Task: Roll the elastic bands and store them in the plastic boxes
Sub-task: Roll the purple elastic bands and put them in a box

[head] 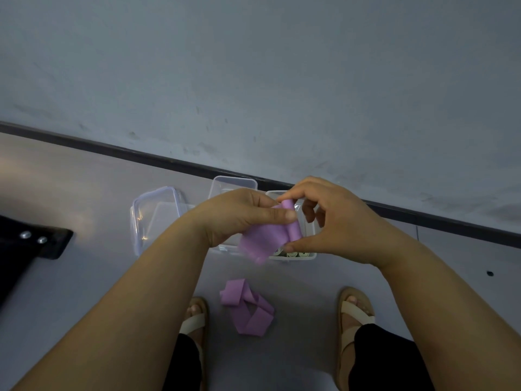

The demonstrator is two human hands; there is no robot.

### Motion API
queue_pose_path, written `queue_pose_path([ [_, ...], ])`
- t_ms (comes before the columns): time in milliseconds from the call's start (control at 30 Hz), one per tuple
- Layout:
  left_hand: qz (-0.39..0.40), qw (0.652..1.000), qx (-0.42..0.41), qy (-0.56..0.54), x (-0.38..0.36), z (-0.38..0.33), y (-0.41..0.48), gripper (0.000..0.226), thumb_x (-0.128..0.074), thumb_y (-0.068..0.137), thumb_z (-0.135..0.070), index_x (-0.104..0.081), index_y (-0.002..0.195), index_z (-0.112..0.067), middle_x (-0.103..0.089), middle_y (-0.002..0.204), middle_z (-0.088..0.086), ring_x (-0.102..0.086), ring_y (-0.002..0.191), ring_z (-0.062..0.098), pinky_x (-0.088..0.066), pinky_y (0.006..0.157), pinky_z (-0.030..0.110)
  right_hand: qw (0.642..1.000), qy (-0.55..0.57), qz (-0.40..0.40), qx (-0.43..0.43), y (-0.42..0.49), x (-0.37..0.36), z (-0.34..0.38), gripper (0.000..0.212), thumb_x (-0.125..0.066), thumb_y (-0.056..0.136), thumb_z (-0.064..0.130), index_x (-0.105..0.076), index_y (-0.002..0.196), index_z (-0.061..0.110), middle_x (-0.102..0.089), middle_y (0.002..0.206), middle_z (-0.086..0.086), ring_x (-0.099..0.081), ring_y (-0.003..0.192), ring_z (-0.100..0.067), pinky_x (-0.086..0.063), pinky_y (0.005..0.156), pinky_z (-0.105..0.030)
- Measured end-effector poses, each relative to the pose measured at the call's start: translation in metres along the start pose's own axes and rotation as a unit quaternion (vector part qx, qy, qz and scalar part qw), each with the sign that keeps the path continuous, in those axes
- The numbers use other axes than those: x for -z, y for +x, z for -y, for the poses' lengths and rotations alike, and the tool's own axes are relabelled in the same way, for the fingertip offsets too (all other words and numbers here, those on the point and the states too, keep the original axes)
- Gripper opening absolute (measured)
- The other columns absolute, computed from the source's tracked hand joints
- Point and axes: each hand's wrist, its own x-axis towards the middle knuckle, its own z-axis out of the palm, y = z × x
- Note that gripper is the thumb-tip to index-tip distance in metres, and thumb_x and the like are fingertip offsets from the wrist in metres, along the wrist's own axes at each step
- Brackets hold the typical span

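Note:
A purple elastic band [262, 238] is held above the floor between both hands, partly wound into a small roll at its right end. My left hand [239, 215] pinches the flat part of the band with thumb on top. My right hand [324, 221] pinches the rolled end between fingertips and thumb. Under the hands stands a clear plastic box [308, 255] with several pale rolled bands at its near edge. A second purple band [248, 309] lies loose and twisted on the floor between my feet.
Two clear plastic lids or boxes lie on the grey floor: one at the left [152, 218], one behind the hands [234, 183]. A dark skirting strip [141, 155] runs along the wall. A black object with bolts [31, 241] sits at far left. My sandalled feet [356, 311] stand below.

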Motion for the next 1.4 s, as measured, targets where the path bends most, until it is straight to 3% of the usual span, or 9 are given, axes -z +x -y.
queue_pose_path([
  [133, -0.006, 1.0, -0.01, -0.005, 0.002, 0.0, -0.001, 0.038, -0.058, 0.062, -0.059, -0.072, 0.068, -0.024, -0.067, 0.067, -0.009, -0.059, 0.066, 0.008, -0.046, 0.069, 0.025, 0.999, 0.046, -0.001, -0.007, -0.001, 0.001, 0.004, 0.05, -0.083, 0.063, 0.03, -0.051, 0.099, 0.041, -0.051, 0.093, 0.019, -0.05, 0.078, -0.006, -0.045, 0.063, -0.013],
  [333, -0.039, 0.995, -0.028, -0.091, 0.005, 0.002, 0.0, 0.055, -0.063, 0.07, -0.058, -0.072, 0.096, -0.009, -0.07, 0.098, 0.016, -0.061, 0.09, 0.026, -0.047, 0.093, 0.05, 0.982, 0.181, -0.009, -0.06, -0.002, 0.005, 0.01, 0.055, -0.077, 0.055, 0.037, -0.055, 0.106, 0.038, -0.056, 0.08, 0.032, -0.051, 0.07, 0.001, -0.049, 0.067, -0.017],
  [467, 0.001, 0.993, -0.053, -0.11, 0.008, 0.002, -0.004, 0.014, -0.065, 0.075, -0.024, -0.073, 0.078, -0.013, -0.071, 0.069, -0.001, -0.063, 0.061, 0.007, -0.05, 0.059, 0.02, 0.968, 0.243, -0.01, -0.065, -0.002, 0.002, 0.012, 0.061, -0.076, 0.048, 0.04, -0.058, 0.106, 0.037, -0.061, 0.096, 0.013, -0.056, 0.085, -0.028, -0.054, 0.08, -0.038],
  [600, 0.004, 0.994, -0.041, -0.097, 0.006, 0.0, -0.006, 0.007, -0.064, 0.078, -0.006, -0.07, 0.075, -0.008, -0.065, 0.054, -0.006, -0.056, 0.046, 0.001, -0.042, 0.047, 0.011, 0.968, 0.242, 0.019, -0.066, -0.002, 0.001, 0.012, 0.058, -0.077, 0.047, 0.043, -0.06, 0.102, 0.042, -0.058, 0.08, 0.008, -0.054, 0.077, -0.026, -0.054, 0.076, -0.037],
  [700, 0.013, 0.995, -0.042, -0.085, 0.006, 0.001, -0.005, 0.003, -0.072, 0.068, -0.015, -0.074, 0.069, -0.017, -0.067, 0.06, -0.006, -0.059, 0.054, 0.003, -0.046, 0.054, 0.013, 0.975, 0.213, 0.027, -0.054, -0.002, 0.001, 0.012, 0.06, -0.076, 0.049, 0.04, -0.059, 0.107, 0.037, -0.058, 0.07, 0.023, -0.05, 0.068, -0.004, -0.049, 0.067, -0.019],
  [833, 0.041, 0.994, -0.052, -0.091, 0.007, 0.005, -0.002, 0.016, -0.08, 0.062, -0.014, -0.075, 0.076, -0.02, -0.071, 0.084, 0.004, -0.064, 0.077, 0.015, -0.053, 0.075, 0.026, 0.984, 0.173, 0.021, -0.043, -0.001, -0.001, 0.011, 0.061, -0.08, 0.053, 0.033, -0.057, 0.109, 0.037, -0.055, 0.08, 0.032, -0.05, 0.068, 0.0, -0.047, 0.067, -0.016],
  [1067, 0.059, 0.99, -0.043, -0.119, 0.007, 0.009, 0.0, 0.016, -0.063, 0.066, -0.012, -0.072, 0.077, -0.018, -0.067, 0.075, 0.002, -0.06, 0.069, 0.012, -0.049, 0.063, 0.021, 0.989, 0.142, 0.013, -0.029, 0.0, 0.0, 0.006, 0.059, -0.082, 0.056, 0.033, -0.056, 0.108, 0.043, -0.05, 0.099, 0.023, -0.05, 0.074, -0.002, -0.047, 0.069, -0.014],
  [1233, 0.023, 0.993, -0.029, -0.115, 0.005, 0.006, -0.003, 0.018, -0.077, 0.066, -0.035, -0.072, 0.07, -0.018, -0.07, 0.075, -0.001, -0.064, 0.071, 0.012, -0.05, 0.065, 0.022, 0.996, 0.087, 0.03, -0.02, 0.0, -0.002, 0.003, 0.057, -0.082, 0.062, 0.031, -0.05, 0.107, 0.048, -0.049, 0.101, 0.024, -0.05, 0.078, -0.007, -0.045, 0.066, -0.011],
  [1400, -0.017, 1.0, -0.004, -0.008, 0.002, 0.008, 0.0, 0.032, -0.064, 0.069, -0.056, -0.073, 0.073, -0.025, -0.069, 0.076, -0.004, -0.059, 0.077, 0.019, -0.047, 0.074, 0.032, 0.997, 0.07, 0.035, -0.021, 0.001, -0.003, 0.002, 0.055, -0.082, 0.064, 0.031, -0.047, 0.102, 0.05, -0.049, 0.103, 0.022, -0.051, 0.081, -0.008, -0.046, 0.065, -0.011],
])
